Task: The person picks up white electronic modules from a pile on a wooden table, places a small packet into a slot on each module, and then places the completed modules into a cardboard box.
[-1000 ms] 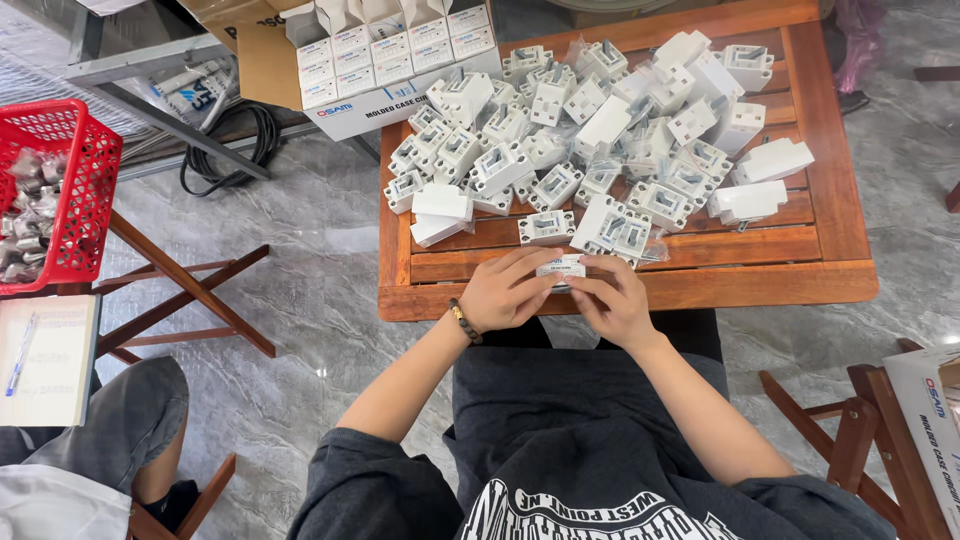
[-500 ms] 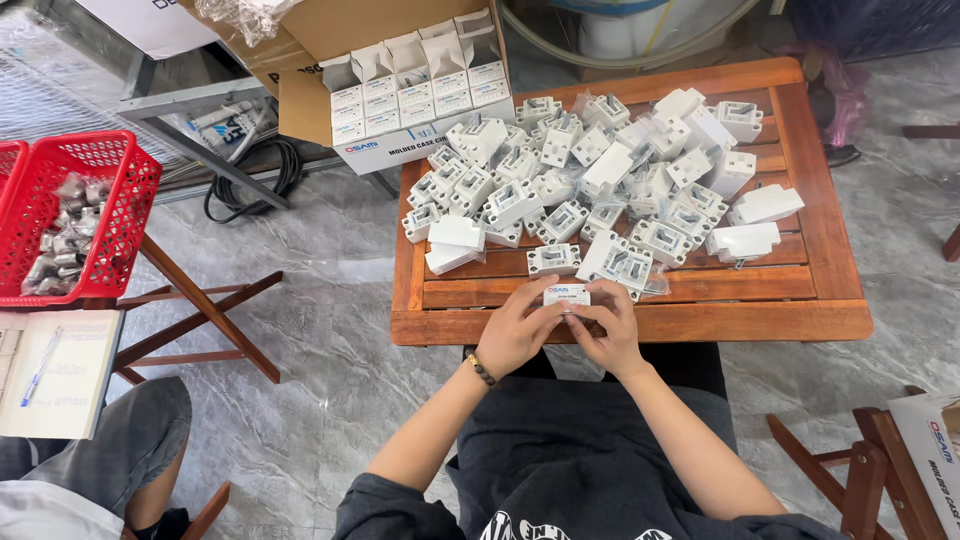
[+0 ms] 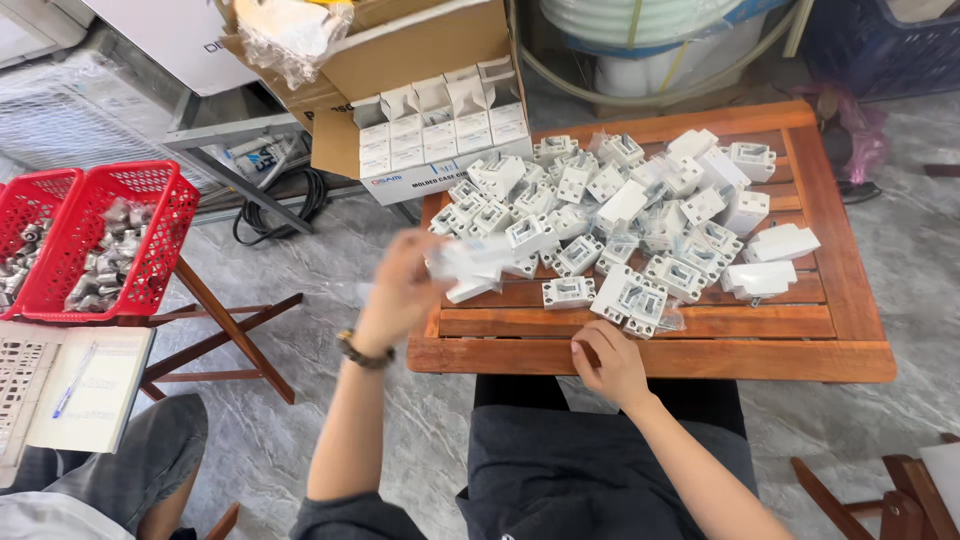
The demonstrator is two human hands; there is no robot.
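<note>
Since a second ago the left hand (image 3: 405,285) has swung leftward, closed on a blurred white packet (image 3: 470,262).
Wooden table (image 3: 650,358): many white devices (image 3: 620,205) remain loose. Brown carton (image 3: 420,60) behind holds rowed white boxes (image 3: 440,125), partly filled. Right hand (image 3: 610,362) rests curled at the table edge, empty.

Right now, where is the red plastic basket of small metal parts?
In the head view, the red plastic basket sits far left on a folding wooden stand, left of the wooden table.
</note>
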